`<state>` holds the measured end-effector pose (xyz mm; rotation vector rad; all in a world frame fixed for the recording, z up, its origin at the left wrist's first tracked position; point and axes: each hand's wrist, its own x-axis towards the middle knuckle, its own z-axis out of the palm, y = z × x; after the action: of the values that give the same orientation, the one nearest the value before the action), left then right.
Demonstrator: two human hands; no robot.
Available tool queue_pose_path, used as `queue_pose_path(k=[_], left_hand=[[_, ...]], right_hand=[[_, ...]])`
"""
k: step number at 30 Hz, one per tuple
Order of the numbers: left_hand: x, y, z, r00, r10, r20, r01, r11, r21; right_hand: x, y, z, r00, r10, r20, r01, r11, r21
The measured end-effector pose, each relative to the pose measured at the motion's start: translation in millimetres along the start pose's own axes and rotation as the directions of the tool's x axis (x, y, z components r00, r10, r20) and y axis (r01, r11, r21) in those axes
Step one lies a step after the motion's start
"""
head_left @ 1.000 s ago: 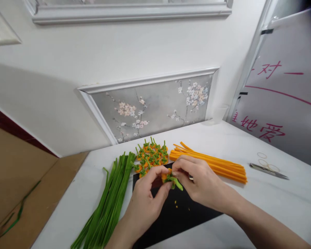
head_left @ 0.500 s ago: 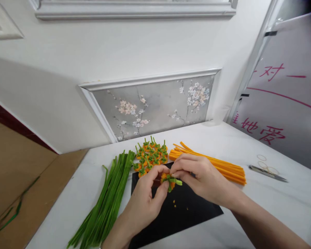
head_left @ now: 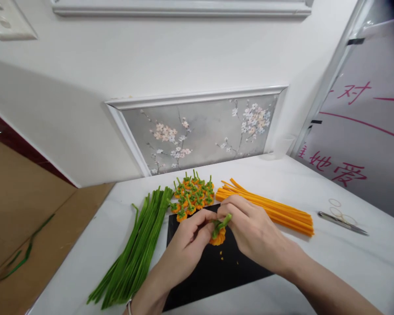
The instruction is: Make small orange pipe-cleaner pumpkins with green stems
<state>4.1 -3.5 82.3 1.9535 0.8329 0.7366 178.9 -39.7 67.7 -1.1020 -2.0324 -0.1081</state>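
Observation:
A small orange pumpkin with a green stem [head_left: 218, 236] hangs between my hands, above a black mat [head_left: 213, 280]. My left hand [head_left: 192, 240] pinches it from the left, thumb and index finger closed at its green top. From the right, my right hand [head_left: 249, 225] has its fingers closed at the same green part; its fingertips are partly hidden. Several similar orange and green pieces [head_left: 192, 192] stand grouped behind the mat. Green fuzzy stems [head_left: 138, 249] lie in a bundle at the left, orange ones [head_left: 265, 208] at the right.
Scissors [head_left: 343, 222] and thin rings [head_left: 335, 210] lie on the white table [head_left: 331, 262] at the right. A clear cup [head_left: 283, 146] stands by the wall. Cardboard [head_left: 29, 218] is at the left. Orange crumbs dot the mat.
The pumpkin has turned in my fingers: its stem now points up and right, and more of its orange body shows below. The view has shifted slightly.

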Motion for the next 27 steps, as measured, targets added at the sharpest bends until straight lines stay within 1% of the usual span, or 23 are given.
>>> queue_pose_path(k=[3, 6, 8, 10, 13, 14, 17, 19, 22, 24, 27], left_hand=[[-1, 0, -0.7, 1.0, -0.004, -0.031, 0.003, 0.999, -0.038], [-1, -1, 0.3, 0.998, 0.007, -0.055, -0.009, 0.999, -0.049], [-2, -2, 1.6, 0.997, 0.009, -0.076, -0.014, 0.998, -0.067], [-2, -3, 2.8, 0.996, 0.005, -0.093, -0.013, 0.995, -0.095], [-3, -3, 2.7, 0.994, -0.029, -0.109, 0.011, 0.987, -0.158], [-4, -3, 2.3, 0.995, -0.041, -0.096, 0.021, 0.98, -0.196], [-5, -3, 0.6, 1.0, -0.005, -0.003, 0.004, 0.944, -0.33], [-5, -4, 0.2, 0.999, 0.004, 0.038, 0.011, 0.922, -0.387], [-4, -6, 1.1, 0.999, -0.02, 0.038, 0.034, 0.903, -0.429], [-4, -6, 2.1, 0.999, -0.021, 0.027, 0.031, 0.896, -0.443], [-2, -7, 3.3, 1.0, -0.025, 0.018, 0.03, 0.887, -0.46]], right_hand=[[-1, -1, 4, 0.996, -0.041, -0.079, 0.037, 0.998, -0.052], [-2, -2, 6, 0.991, -0.056, -0.118, 0.047, 0.996, -0.078], [-2, -4, 6, 0.991, -0.021, -0.128, 0.017, 0.999, -0.031], [-1, -5, 4, 0.992, 0.043, -0.12, -0.036, 0.998, 0.056], [2, -6, 1, 0.988, 0.119, -0.103, -0.1, 0.979, 0.176], [2, -6, 0, 0.986, 0.132, -0.107, -0.108, 0.973, 0.203], [5, -5, -4, 0.98, 0.158, -0.122, -0.123, 0.958, 0.258], [5, -5, -6, 0.978, 0.179, -0.108, -0.143, 0.95, 0.279], [5, -5, -8, 0.968, 0.248, -0.045, -0.222, 0.923, 0.315], [4, -5, -7, 0.953, 0.304, 0.013, -0.288, 0.886, 0.363], [3, -3, -5, 0.919, 0.38, 0.107, -0.384, 0.8, 0.46]])
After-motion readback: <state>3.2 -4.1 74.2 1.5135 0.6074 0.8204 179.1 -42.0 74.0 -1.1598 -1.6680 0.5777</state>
